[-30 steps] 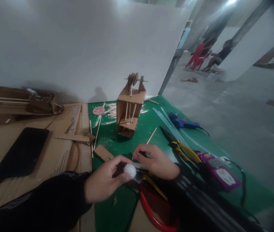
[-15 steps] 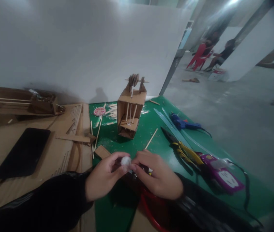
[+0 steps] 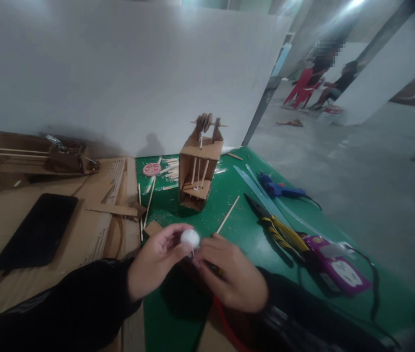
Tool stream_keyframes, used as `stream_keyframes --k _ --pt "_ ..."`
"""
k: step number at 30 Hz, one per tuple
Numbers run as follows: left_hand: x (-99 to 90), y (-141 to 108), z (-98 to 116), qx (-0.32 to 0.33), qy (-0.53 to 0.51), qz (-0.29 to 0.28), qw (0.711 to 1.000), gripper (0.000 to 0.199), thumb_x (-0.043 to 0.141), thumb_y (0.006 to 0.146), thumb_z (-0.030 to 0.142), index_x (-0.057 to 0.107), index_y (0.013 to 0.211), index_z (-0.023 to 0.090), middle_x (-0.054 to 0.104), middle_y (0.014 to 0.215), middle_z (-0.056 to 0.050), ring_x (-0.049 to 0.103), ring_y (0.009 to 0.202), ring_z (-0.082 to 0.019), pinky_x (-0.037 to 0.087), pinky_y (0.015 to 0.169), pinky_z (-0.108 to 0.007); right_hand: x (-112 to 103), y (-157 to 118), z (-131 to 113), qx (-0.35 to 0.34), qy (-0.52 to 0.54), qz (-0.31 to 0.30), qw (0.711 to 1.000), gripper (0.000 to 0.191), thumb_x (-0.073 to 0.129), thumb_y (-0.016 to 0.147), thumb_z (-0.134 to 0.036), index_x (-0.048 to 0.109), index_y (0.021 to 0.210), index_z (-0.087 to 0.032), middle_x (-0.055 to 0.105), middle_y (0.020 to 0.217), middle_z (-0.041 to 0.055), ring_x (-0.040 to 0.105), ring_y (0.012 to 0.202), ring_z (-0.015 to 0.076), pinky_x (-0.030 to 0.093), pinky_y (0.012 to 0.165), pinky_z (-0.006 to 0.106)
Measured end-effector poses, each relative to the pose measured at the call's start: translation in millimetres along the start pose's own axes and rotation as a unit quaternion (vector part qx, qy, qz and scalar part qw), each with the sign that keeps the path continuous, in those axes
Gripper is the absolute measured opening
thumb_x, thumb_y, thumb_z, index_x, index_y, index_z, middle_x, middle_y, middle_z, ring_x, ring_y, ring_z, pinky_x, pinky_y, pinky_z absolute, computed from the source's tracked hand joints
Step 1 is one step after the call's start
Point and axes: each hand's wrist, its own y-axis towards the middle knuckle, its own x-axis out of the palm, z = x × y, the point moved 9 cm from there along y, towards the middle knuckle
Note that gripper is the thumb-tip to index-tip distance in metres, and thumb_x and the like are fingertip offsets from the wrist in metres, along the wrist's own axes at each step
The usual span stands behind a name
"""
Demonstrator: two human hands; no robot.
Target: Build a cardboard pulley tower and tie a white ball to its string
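At the far left, an opened cardboard box (image 3: 33,155) lies on its side, with a dark flat device (image 3: 35,231) nearer the person and a cardboard strip (image 3: 112,209) to its right. Next comes the left hand (image 3: 158,261), its thumb and fingers curled in a pinch on a white ball (image 3: 190,238), which looks like wound thread. The ball sits at this hand's fingertips, on the side facing the other hand, in front of the person and above the green tabletop (image 3: 251,234). It is round, so it shows no long axis; what gives a direction is the thin strand (image 3: 193,253) running from its near edge down towards the right fingertips. Beyond the ball stands an upright cardboard frame (image 3: 200,171) with discs on a stick at its top. The left hand is the nearer, touching the ball; the right hand (image 3: 229,274) lies just beside it, thumb and forefinger pressed together, apparently on the strand, though the exact grip is partly hidden. A loose stick (image 3: 228,214) points away past its knuckles, and a red handle (image 3: 225,322) shows beneath it. Farther right lie yellow-handled pliers (image 3: 284,233), a blue glue gun (image 3: 278,187) and a purple power strip (image 3: 342,271).
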Motion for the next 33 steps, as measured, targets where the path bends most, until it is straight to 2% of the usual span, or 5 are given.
stream_keyframes --k 7,19,23,27,33 --pt "2.9 -5 10 0.015 -0.022 -0.005 1.0 0.03 0.068 0.081 0.031 0.061 0.109 0.019 0.066 0.103 -0.005 0.061 0.097 -0.017 0.046 0.086 -0.026 8 1 14 0.039 0.067 -0.023 0.997 0.02 0.043 0.09 -0.017 0.056 0.074 -0.016 0.057 0.07 0.0023 0.049 0.063 0.0128 0.036 0.066 0.028" --pt "28.1 -18 2 -0.028 0.003 -0.118 0.993 0.033 0.064 0.084 0.031 0.056 0.113 0.017 0.064 0.107 -0.007 0.058 0.1 -0.019 0.043 0.086 -0.028 -3 7 49 0.125 0.145 -0.029 0.981 0.023 0.05 0.088 -0.017 0.063 0.069 -0.012 0.057 0.065 0.001 0.052 0.061 0.0111 0.038 0.057 0.022" --pt "28.1 -17 -4 -0.016 0.025 -0.116 0.993 0.032 0.063 0.085 0.029 0.055 0.113 0.017 0.064 0.103 -0.007 0.06 0.096 -0.018 0.045 0.083 -0.028 -11 7 56 0.153 0.117 -0.024 0.981 0.022 0.051 0.087 -0.017 0.065 0.07 -0.012 0.059 0.067 0.0019 0.054 0.063 0.012 0.039 0.06 0.023" --pt "22.2 -13 -7 -0.001 0.077 -0.089 0.993 0.03 0.064 0.083 0.03 0.057 0.108 0.015 0.059 0.114 -0.011 0.06 0.099 -0.021 0.045 0.086 -0.031 -17 7 54 0.155 0.113 -0.005 0.981 0.022 0.052 0.087 -0.019 0.065 0.071 -0.013 0.061 0.068 0.0017 0.055 0.063 0.0118 0.039 0.06 0.023" --pt "13.2 -7 -11 0.004 0.145 -0.063 0.987 0.039 0.067 0.08 0.035 0.055 0.112 0.016 0.064 0.105 -0.009 0.06 0.099 -0.022 0.046 0.088 -0.033 -23 6 45 0.146 0.124 0.02 0.981 0.022 0.049 0.087 -0.017 0.062 0.07 -0.014 0.061 0.068 0.0014 0.055 0.064 0.0118 0.04 0.061 0.022"
